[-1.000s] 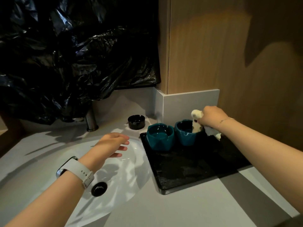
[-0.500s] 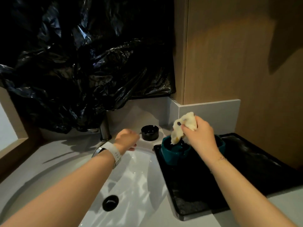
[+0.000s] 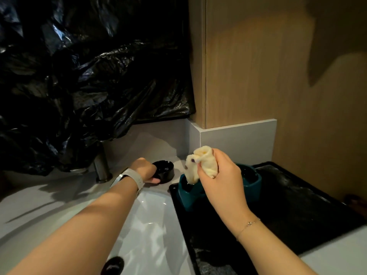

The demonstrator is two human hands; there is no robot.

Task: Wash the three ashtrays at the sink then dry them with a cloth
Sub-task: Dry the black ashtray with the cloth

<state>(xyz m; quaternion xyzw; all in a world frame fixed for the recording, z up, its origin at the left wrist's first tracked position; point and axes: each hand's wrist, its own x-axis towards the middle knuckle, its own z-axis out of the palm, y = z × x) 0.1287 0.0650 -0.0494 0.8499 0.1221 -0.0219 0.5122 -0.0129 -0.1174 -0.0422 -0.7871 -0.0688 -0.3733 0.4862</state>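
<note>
A black ashtray (image 3: 165, 170) sits on the grey counter behind the white sink (image 3: 151, 231). My left hand (image 3: 143, 169), with a white watch on the wrist, is closed around its near left side. Two teal ashtrays stand at the back left of the black tray (image 3: 297, 219): the left one (image 3: 186, 197) shows in front, the right one (image 3: 252, 183) is mostly hidden behind my right hand (image 3: 222, 179). That hand holds a crumpled cream cloth (image 3: 200, 165) just above the teal ashtrays.
A metal tap (image 3: 102, 168) rises behind the sink, under crumpled black plastic sheeting (image 3: 79, 86). A wood-panel wall (image 3: 278, 66) and a grey upstand close off the back and right. The sink drain (image 3: 112, 264) is at the bottom.
My left hand has moved from over the sink to the black ashtray and taken hold of it. My right hand lifted the cloth out of the right teal ashtray and moved left.
</note>
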